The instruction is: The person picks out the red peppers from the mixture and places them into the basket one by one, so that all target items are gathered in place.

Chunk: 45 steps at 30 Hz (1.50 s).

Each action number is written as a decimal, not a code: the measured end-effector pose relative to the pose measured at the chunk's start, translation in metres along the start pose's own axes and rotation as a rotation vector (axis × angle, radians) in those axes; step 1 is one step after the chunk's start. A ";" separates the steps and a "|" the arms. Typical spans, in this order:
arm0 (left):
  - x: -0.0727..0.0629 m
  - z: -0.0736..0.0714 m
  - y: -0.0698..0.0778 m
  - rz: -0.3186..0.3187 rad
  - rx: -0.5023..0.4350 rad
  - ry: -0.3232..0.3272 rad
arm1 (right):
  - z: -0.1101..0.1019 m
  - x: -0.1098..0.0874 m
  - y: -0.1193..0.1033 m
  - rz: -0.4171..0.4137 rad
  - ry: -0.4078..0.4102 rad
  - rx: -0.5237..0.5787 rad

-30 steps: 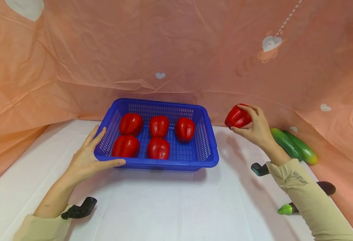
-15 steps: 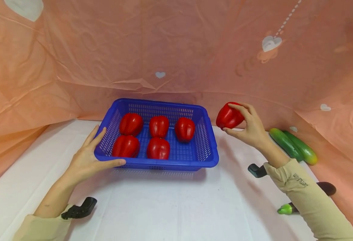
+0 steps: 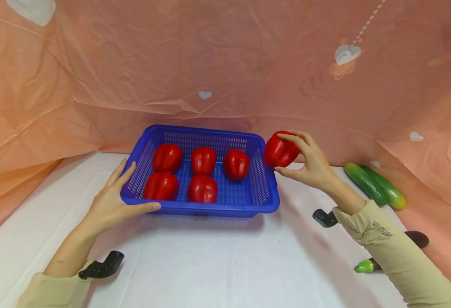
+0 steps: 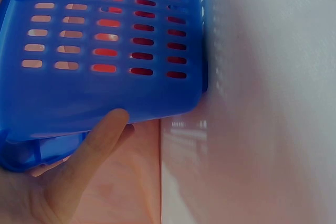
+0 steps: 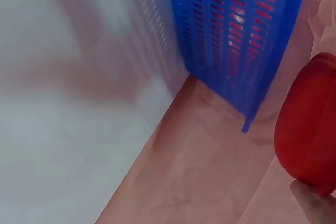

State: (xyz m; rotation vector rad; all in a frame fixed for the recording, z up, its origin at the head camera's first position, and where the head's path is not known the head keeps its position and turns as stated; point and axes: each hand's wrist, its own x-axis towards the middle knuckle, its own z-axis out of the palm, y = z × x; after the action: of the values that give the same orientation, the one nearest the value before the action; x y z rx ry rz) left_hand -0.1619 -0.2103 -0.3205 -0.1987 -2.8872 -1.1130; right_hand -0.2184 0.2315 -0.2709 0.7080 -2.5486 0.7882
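A red bell pepper is pinched in my right hand, between thumb and fingers. It is held up beside the right rim of the blue plastic basket. In the right wrist view part of the same bell pepper shows, with a fingertip below it. Several more red bell peppers lie inside the basket, toward its left and middle. My left hand rests at the basket's front left corner, fingers straight. The left wrist view shows its thumb against the basket's outer wall.
Two green cucumbers lie at the right edge of the white table. An eggplant is partly covered by the right sleeve. A peach-coloured cloth with white hearts hangs behind the basket.
My right hand has moved left with the bell pepper, from away from the basket to its right rim. The left hand and the basket have stayed in place.
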 end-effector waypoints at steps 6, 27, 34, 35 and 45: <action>0.002 -0.001 0.001 -0.010 0.000 -0.007 | 0.005 0.005 -0.008 -0.064 -0.081 0.046; -0.001 0.000 0.000 0.008 -0.007 0.016 | 0.025 0.009 -0.027 -0.195 -0.421 0.039; -0.002 0.002 -0.002 -0.001 -0.015 0.002 | 0.026 0.011 -0.033 -0.186 -0.522 0.007; -0.003 0.002 -0.002 -0.005 -0.016 -0.003 | 0.027 0.012 -0.034 -0.190 -0.542 0.002; -0.001 0.002 -0.003 0.019 -0.005 0.009 | 0.041 0.013 -0.038 -0.158 -0.689 -0.015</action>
State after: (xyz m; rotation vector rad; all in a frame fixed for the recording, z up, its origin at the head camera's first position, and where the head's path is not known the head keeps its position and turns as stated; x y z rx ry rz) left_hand -0.1615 -0.2114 -0.3240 -0.2204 -2.8691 -1.1148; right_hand -0.2153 0.1746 -0.2807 1.3464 -3.0232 0.5276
